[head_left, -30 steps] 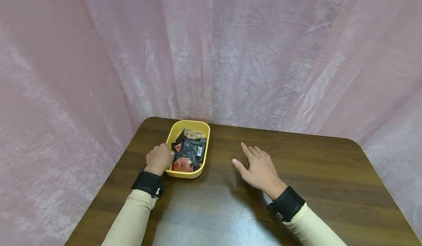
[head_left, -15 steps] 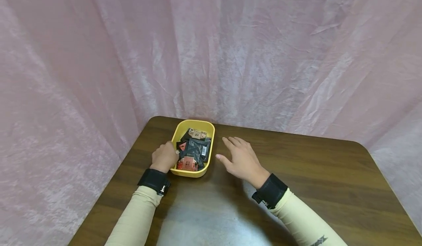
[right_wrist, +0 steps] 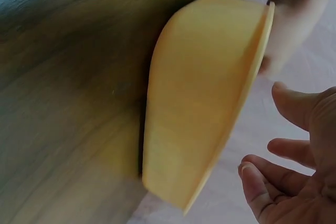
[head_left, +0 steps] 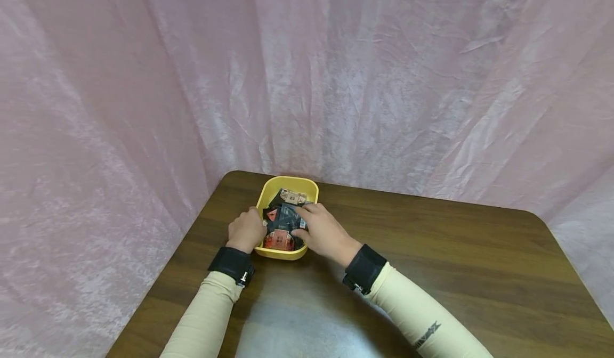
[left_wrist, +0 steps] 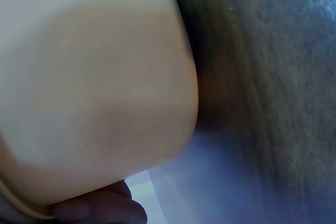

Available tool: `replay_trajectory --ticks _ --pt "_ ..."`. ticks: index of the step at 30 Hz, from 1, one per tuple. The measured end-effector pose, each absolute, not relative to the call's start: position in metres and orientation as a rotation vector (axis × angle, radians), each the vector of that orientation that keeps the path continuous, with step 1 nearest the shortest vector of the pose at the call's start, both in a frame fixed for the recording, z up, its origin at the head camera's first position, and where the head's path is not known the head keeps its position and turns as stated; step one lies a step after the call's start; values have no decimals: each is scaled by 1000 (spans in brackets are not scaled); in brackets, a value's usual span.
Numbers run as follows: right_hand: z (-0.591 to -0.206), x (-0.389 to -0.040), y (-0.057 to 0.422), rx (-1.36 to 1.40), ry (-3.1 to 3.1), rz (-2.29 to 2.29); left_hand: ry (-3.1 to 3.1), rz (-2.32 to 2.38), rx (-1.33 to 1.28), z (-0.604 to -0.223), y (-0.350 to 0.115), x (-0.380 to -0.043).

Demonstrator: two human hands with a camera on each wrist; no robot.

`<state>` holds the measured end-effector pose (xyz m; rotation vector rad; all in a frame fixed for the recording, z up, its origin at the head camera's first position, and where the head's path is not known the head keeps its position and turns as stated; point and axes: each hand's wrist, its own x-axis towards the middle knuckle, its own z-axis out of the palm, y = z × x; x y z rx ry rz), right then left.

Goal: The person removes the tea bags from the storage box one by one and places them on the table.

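A yellow plastic bin (head_left: 283, 255) stands near the table's back left, filled with small flat packets. Among them are a dark packet (head_left: 288, 215), one with a red label (head_left: 280, 239) and one with a tan label (head_left: 293, 196). My left hand (head_left: 245, 231) grips the bin's left rim; in the left wrist view its fingers (left_wrist: 105, 205) show at the rim beside the bin wall (left_wrist: 115, 72). Over the bin's right side hangs my right hand (head_left: 327, 234), fingers loosely bent. The right wrist view shows that hand (right_wrist: 294, 150) apart from the rim, holding nothing visible.
The brown wooden table (head_left: 455, 251) stretches to the right, with a shiny patch of light near its front. A pink velvet curtain (head_left: 364, 81) hangs close behind the table and along its left side.
My right hand has travelled left, from above the table to over the bin's right side. My left hand stays on the rim; the whole scene shifts slightly rightward in the view.
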<state>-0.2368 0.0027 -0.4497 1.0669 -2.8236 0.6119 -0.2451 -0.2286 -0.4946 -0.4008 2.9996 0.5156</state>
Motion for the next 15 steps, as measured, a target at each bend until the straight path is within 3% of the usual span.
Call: replay_trajectory --ticks 15 --pt "-476 -243 -39 1162 -2853 444 3017 534 -374 -494 -230 -243"
